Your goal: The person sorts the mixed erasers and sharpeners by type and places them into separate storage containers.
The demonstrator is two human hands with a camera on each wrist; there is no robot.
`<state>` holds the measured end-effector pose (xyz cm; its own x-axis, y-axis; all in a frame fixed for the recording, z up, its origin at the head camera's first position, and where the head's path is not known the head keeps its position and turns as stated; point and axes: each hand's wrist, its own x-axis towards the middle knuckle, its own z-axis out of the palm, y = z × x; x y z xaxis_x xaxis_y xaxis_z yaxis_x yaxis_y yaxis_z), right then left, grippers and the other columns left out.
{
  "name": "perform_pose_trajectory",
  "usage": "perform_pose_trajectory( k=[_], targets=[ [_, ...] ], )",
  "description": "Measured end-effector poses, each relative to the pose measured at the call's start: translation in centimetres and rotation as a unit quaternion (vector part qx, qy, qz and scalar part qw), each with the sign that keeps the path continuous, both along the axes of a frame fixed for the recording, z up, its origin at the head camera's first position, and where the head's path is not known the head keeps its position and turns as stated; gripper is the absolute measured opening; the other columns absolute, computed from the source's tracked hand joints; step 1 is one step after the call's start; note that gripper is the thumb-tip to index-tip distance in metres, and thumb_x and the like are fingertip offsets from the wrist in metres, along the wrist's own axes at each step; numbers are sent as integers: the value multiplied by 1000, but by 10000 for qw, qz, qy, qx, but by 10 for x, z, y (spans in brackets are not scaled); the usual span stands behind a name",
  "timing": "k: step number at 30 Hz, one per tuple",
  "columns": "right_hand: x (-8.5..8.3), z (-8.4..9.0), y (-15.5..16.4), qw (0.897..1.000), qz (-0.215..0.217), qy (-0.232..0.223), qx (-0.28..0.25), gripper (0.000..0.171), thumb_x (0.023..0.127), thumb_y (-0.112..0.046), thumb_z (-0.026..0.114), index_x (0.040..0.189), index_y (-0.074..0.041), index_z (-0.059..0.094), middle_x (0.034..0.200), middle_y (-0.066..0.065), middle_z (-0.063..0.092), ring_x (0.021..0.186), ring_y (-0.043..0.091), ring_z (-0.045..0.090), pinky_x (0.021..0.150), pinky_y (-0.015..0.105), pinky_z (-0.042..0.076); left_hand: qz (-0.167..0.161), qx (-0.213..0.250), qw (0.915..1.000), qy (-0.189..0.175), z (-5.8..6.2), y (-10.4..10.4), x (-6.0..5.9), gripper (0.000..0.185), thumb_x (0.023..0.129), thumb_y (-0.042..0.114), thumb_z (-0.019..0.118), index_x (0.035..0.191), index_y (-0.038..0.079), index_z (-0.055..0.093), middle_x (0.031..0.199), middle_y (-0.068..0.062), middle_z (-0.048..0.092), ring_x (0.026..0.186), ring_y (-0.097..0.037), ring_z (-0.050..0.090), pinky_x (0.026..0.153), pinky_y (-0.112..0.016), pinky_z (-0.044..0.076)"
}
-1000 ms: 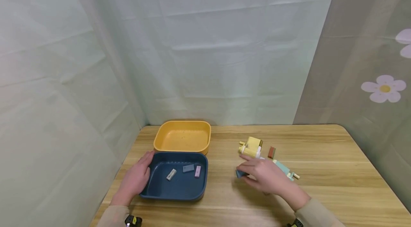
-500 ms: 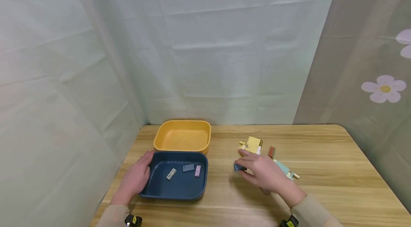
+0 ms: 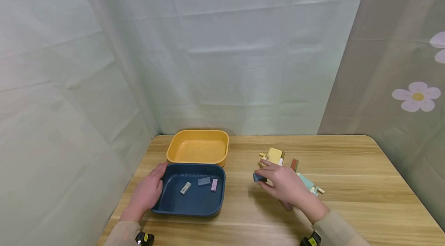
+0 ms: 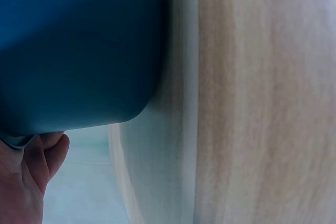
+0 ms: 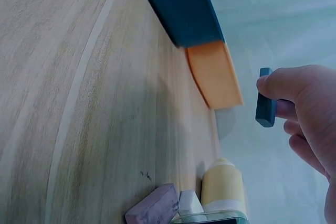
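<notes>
My left hand (image 3: 147, 192) holds the left rim of the dark blue plastic tub (image 3: 189, 209); in the left wrist view its fingers (image 4: 56, 153) lie below the rim against the outer wall. Inside the tub lie a pale block (image 3: 185, 188), a grey-blue block (image 3: 204, 181) and a pink block (image 3: 214, 185). To the right, my right hand (image 3: 283, 184) pinches a small dark blue rectangular block (image 5: 266, 100) between thumb and fingers. It is held above the tabletop, left of the loose pieces. A purplish block (image 5: 155, 205) lies beneath this hand.
A yellow tub (image 3: 198, 151) stands right behind the blue one. Right of them on the wooden table (image 3: 347, 215) are yellow pieces (image 3: 274, 155), a red-brown block (image 3: 294, 164) and a light teal piece (image 3: 306, 182) with cream ends. Fabric curtains (image 3: 243, 64) hang behind the table.
My right hand has risen slightly and shifted a little left and away from me with the dark blue block, uncovering the purplish block below. The left hand stays on the tub.
</notes>
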<state>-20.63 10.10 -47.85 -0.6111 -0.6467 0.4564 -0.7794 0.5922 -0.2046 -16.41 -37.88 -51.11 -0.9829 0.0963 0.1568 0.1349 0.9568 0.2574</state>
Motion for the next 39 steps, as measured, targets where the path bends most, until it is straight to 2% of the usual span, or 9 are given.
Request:
perform_pose_trajectory(
  k=[9,13,15,20,29,39],
  targets=[
    [-4,-4,-9,9999,104,-95,-28,27,89,-23,89,114,-15,82,125,6,78,126,31,70,65,31,64,33,1,10000,39,-1,1,-1,55,105,4,49,159,-6,43,162,-27,46,148,-48,44,118,-64,41],
    [-4,-4,-13,9999,82,-76,-15,27,89,-24,89,114,-16,83,123,3,79,126,30,70,58,26,60,35,13,10000,-10,0,2,-1,55,106,4,49,159,-6,43,162,-27,46,149,-48,44,118,-64,41],
    [-4,-4,-16,9999,108,-89,-40,27,89,-24,89,115,-16,83,122,3,79,126,30,70,60,26,61,40,18,10000,-29,0,3,-1,55,106,4,49,159,-7,43,162,-27,46,149,-48,44,118,-64,40],
    [-4,-4,-23,9997,180,-114,-84,26,91,-24,87,115,-17,83,119,-1,80,129,28,68,75,36,67,51,35,10000,-50,1,3,0,55,106,3,49,159,-6,43,162,-27,45,149,-48,43,119,-64,40],
    [-1,-2,-45,9983,254,-468,-250,27,93,-25,85,117,-14,83,117,-2,80,131,25,67,92,42,64,60,84,9999,-56,2,3,1,55,106,3,50,160,-5,43,163,-26,45,149,-48,43,118,-64,41],
    [1,0,-65,9946,539,-756,-456,26,95,-22,82,120,-14,82,123,0,79,134,28,65,94,43,64,67,75,9999,-48,2,2,1,55,106,3,49,160,-6,43,162,-27,45,149,-48,43,118,-64,40]
  ],
)
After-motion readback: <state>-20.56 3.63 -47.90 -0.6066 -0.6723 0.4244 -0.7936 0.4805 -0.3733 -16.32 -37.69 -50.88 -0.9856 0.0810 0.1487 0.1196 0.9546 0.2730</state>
